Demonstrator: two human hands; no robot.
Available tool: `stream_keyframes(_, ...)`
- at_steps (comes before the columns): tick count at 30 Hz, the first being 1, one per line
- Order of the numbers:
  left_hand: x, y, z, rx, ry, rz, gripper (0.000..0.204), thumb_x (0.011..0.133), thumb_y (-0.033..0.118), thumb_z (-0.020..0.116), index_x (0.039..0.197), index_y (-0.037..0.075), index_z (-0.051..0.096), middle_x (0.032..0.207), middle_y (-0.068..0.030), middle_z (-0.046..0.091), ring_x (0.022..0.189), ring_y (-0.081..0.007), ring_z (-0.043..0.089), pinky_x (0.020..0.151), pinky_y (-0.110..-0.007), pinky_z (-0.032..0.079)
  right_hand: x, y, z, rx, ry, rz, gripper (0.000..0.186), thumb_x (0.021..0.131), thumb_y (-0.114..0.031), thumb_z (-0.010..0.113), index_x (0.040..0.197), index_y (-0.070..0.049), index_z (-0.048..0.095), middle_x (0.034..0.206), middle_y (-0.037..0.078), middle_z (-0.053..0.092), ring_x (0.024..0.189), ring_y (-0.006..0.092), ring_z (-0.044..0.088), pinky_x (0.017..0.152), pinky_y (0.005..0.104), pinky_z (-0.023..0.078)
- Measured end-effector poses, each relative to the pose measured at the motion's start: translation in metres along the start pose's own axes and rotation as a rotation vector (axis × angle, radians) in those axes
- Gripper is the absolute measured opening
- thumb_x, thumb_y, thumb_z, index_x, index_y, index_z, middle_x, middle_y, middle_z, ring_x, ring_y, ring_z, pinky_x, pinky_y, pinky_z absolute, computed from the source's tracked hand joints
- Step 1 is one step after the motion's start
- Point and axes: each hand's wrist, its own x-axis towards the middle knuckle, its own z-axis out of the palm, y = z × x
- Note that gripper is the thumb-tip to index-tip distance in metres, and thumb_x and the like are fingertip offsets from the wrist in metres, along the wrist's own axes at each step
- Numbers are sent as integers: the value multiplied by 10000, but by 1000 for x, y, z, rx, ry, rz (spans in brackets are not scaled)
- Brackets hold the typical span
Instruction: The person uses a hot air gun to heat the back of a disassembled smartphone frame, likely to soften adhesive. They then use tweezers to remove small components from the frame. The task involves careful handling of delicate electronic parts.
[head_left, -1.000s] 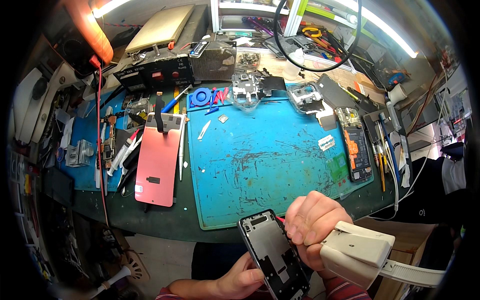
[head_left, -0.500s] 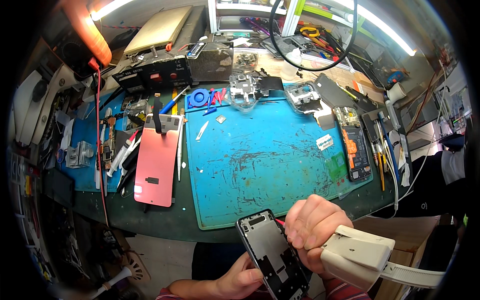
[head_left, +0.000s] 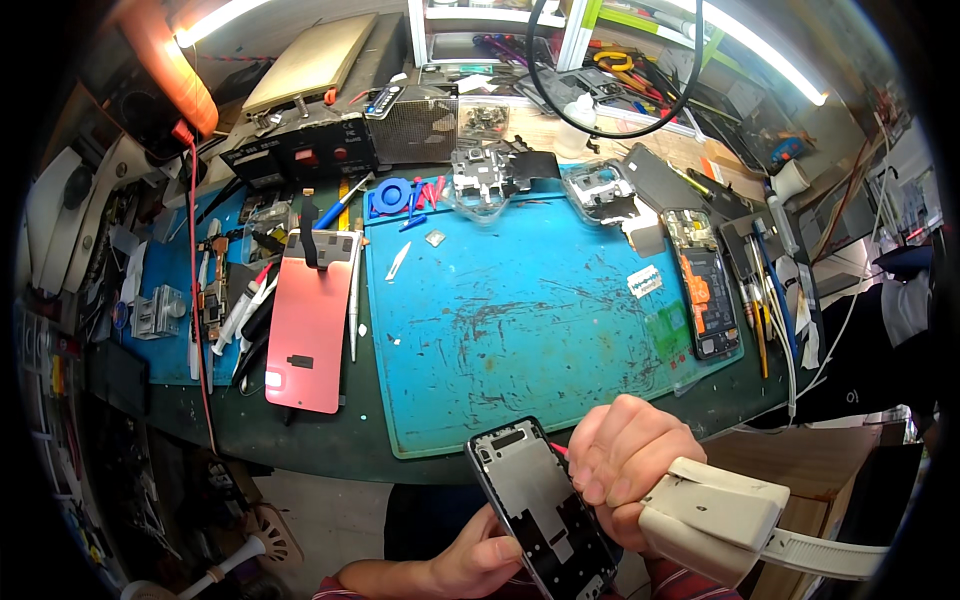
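A black phone frame (head_left: 540,500) with a bare silver-grey inner plate is held tilted in front of the mat's near edge. My left hand (head_left: 478,560) grips its lower left side, thumb on the edge. My right hand (head_left: 636,455) is closed in a fist against the frame's right side. A small pink-red piece (head_left: 560,449) pokes out between that fist and the frame; the rest of it is hidden by the fingers. A cream plastic device (head_left: 715,510) with a ribbed strap covers the area of my right wrist.
The scuffed blue mat (head_left: 520,320) bears a blade (head_left: 645,281) and, at its right, an opened phone (head_left: 702,290) with its battery. A pink-backed screen panel (head_left: 312,330) lies left of the mat. Beyond stand clear-cased parts (head_left: 484,182) and a dispenser bottle (head_left: 578,125). A red cable (head_left: 200,300) runs down the left.
The whole view has shifted very slightly. Both hands and the phone frame keep almost the same position and grip.
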Motion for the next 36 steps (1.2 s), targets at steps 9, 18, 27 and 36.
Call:
stream_keyframes(9,0,5,5,27,8,-24,831,792,587,730,1366,107,370,1271,1,467,1221,-103,470,1018,-326,387,0,-2,-2,-18,-22,-12,262,880,-242,757,817,-106,543,765,15,545,670,143,536,590,301,477)
stream_keyframes(18,-3,-1,-2,2,-1,-12,842,777,630,725,1366,127,394,1273,15,469,1222,-99,464,1018,-326,374,-3,-6,-4,-27,-30,3,249,882,-234,755,825,-107,548,769,16,554,667,139,537,589,298,487)
stream_keyframes(27,-3,1,2,61,42,-14,784,783,630,717,1294,110,430,1254,-2,482,1204,-112,469,1019,-336,373,-4,-7,-6,-14,-41,-14,254,876,-242,764,831,-101,558,777,17,563,657,135,533,588,298,494)
stream_keyframes(36,-4,2,5,42,66,-3,751,779,612,735,1265,109,459,1210,8,495,1171,-111,481,1017,-337,376,-7,-6,-7,-7,-43,-30,243,888,-245,752,841,-100,562,779,17,570,660,126,534,586,287,500)
